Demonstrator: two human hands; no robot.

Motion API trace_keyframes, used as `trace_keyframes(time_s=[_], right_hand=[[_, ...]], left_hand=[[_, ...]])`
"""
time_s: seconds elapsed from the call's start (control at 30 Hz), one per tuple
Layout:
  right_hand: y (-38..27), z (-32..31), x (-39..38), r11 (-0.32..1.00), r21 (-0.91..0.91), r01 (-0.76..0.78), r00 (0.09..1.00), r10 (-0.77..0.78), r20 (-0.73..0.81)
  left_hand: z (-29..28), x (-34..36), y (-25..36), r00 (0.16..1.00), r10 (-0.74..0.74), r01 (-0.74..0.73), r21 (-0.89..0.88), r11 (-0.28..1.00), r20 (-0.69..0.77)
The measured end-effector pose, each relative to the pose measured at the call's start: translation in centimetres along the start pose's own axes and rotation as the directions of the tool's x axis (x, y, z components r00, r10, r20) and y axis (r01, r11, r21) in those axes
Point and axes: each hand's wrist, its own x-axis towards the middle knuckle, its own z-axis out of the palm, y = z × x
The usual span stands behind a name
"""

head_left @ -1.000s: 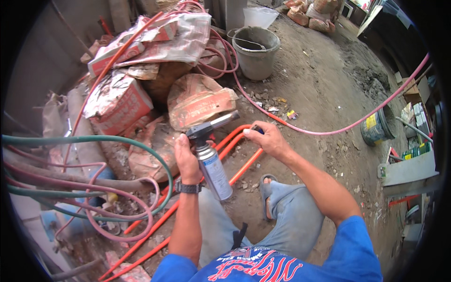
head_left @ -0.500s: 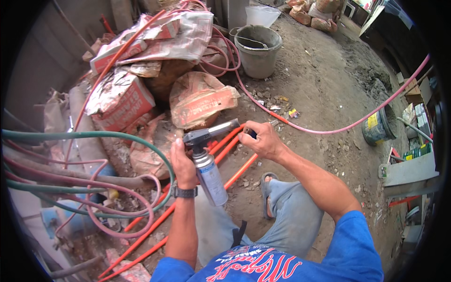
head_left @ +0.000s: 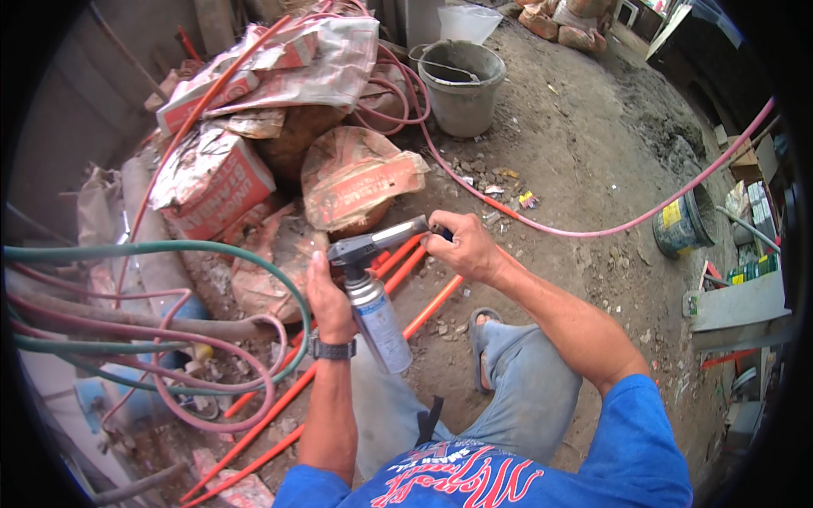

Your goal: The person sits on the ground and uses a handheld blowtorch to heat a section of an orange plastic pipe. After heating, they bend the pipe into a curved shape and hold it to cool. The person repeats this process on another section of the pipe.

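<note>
Metal-bodied and fitted with a black head, a gas torch point(head_left: 381, 328) is held in the left hand point(head_left: 329, 295) above the left leg point(head_left: 385, 411); its canister is tilted, and its nozzle point(head_left: 402, 232) is directed toward the right hand point(head_left: 467, 245). The left fingers are mostly hidden behind the torch, only the thumb being clearly seen. By the right thumb and curled fingers, a small dark object point(head_left: 439, 230) is pinched just beside the nozzle tip; whether the two touch cannot be told. Orange tubes point(head_left: 434, 306) are laid across the ground below the hands. At left, a green hose point(head_left: 127, 251) is looped over pipes; beyond, printed sacks point(head_left: 220, 182) are heaped near a grey bucket point(head_left: 461, 106). A dark watch point(head_left: 334, 348) is worn on the left wrist.
</note>
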Motion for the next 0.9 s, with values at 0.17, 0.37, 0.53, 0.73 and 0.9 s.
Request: trace_keyframes(time_s=[0.17, 0.37, 0.53, 0.73, 0.9], right_hand=[[0.4, -0.1, 0.2, 1.0, -0.011, 0.006, 1.0, -0.006, 0.012], [1.8, 0.2, 0.2, 0.916, 0.053, -0.397, 0.883, 0.366, 0.292], [8.8, 0.8, -0.5, 0.874, -0.33, -0.356, 0.764, 0.476, 0.436], [20.2, 2.7, 3.5, 0.886, -0.462, -0.043, 0.913, 0.223, 0.341], [20.4, 6.6, 9.2, 0.928, -0.372, 0.014, 0.993, 0.031, 0.117]], left_hand=[[0.0, 0.1, -0.4, 0.999, 0.0, 0.0, -0.008, 1.0, -0.04], [-1.1, 0.1, -0.4, 1.0, 0.003, -0.005, -0.065, 0.998, -0.029], [-2.4, -0.2, 0.1, 0.995, 0.03, -0.037, -0.073, 0.997, -0.097], [-4.5, -3.8, -2.2, 0.957, 0.092, -0.107, -0.04, 0.993, -0.274], [-6.6, -5.9, -4.1, 0.898, 0.074, -0.099, -0.035, 0.994, -0.433]])
